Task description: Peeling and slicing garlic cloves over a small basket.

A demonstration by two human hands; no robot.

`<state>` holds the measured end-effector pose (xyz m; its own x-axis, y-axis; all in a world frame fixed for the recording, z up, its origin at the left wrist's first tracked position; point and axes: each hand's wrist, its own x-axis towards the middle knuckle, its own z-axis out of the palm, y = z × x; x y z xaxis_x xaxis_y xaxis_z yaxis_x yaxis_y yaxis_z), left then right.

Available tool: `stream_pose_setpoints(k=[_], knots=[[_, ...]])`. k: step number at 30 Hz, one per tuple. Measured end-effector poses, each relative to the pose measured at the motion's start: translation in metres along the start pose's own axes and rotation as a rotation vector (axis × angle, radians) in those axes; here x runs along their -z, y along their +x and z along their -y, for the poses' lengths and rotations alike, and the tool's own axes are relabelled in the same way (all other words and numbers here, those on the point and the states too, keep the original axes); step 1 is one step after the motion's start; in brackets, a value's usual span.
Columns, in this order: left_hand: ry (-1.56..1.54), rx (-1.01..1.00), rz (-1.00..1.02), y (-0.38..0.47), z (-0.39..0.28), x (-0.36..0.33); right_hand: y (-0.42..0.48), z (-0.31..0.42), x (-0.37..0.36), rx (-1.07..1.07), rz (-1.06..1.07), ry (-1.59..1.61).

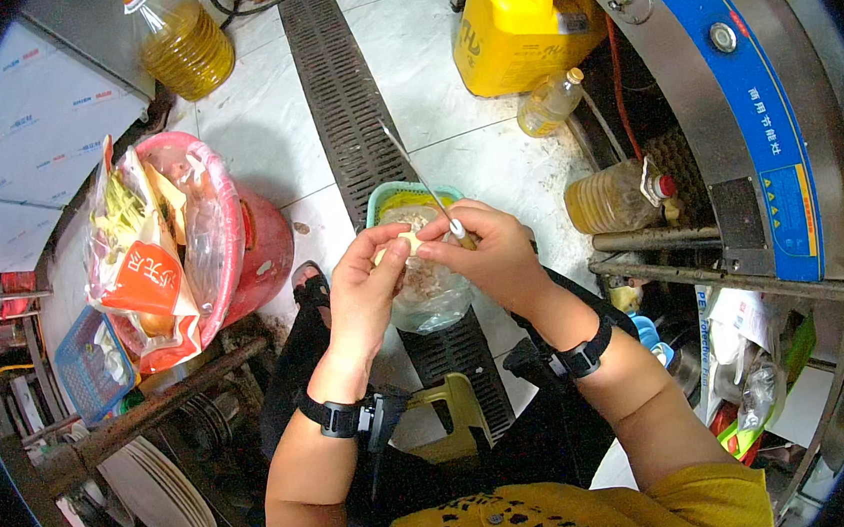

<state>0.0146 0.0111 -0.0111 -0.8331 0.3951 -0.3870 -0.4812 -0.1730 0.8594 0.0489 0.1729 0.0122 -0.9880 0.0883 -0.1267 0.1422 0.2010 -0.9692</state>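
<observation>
Near the middle of the head view, my left hand (372, 271) grips a small pale yellow piece (412, 242), perhaps a garlic clove, between thumb and fingers. My right hand (487, 246) holds a thin-bladed knife (422, 177) by its handle, blade pointing up and away to the left; its fingertips also touch the pale piece. Below both hands is a clear plastic bag (436, 300) with brownish-white contents I cannot name, set at a green plastic basket (384, 189). The hands partly hide the bag and basket.
A red bin (269, 235) piled with bags and scraps stands left, beside a blue basket (92, 365). Oil bottles (186, 47) (608, 198) and a yellow jug (504, 45) stand on the tiles. A floor drain grate (335, 83) runs down the middle; steel stove right.
</observation>
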Motion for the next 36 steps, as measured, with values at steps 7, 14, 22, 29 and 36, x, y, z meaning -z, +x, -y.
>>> stream_pose_setpoints(k=[7,14,22,29,36], knots=[[0.068,0.022,-0.055,0.002,0.001,0.003,0.001,-0.001,-0.007,-0.170,-0.035,0.041],[0.012,0.021,-0.026,0.003,-0.001,0.003,0.000,0.000,-0.006,-0.062,-0.023,0.100],[0.199,-0.011,-0.029,0.000,-0.005,0.003,0.002,-0.007,-0.001,-0.197,0.029,0.147],[-0.225,0.027,0.027,0.006,-0.007,0.012,0.002,0.000,0.005,-0.012,-0.136,-0.365],[-0.255,0.039,-0.044,0.005,-0.005,0.009,0.004,0.001,-0.010,0.464,-0.211,-0.502]])
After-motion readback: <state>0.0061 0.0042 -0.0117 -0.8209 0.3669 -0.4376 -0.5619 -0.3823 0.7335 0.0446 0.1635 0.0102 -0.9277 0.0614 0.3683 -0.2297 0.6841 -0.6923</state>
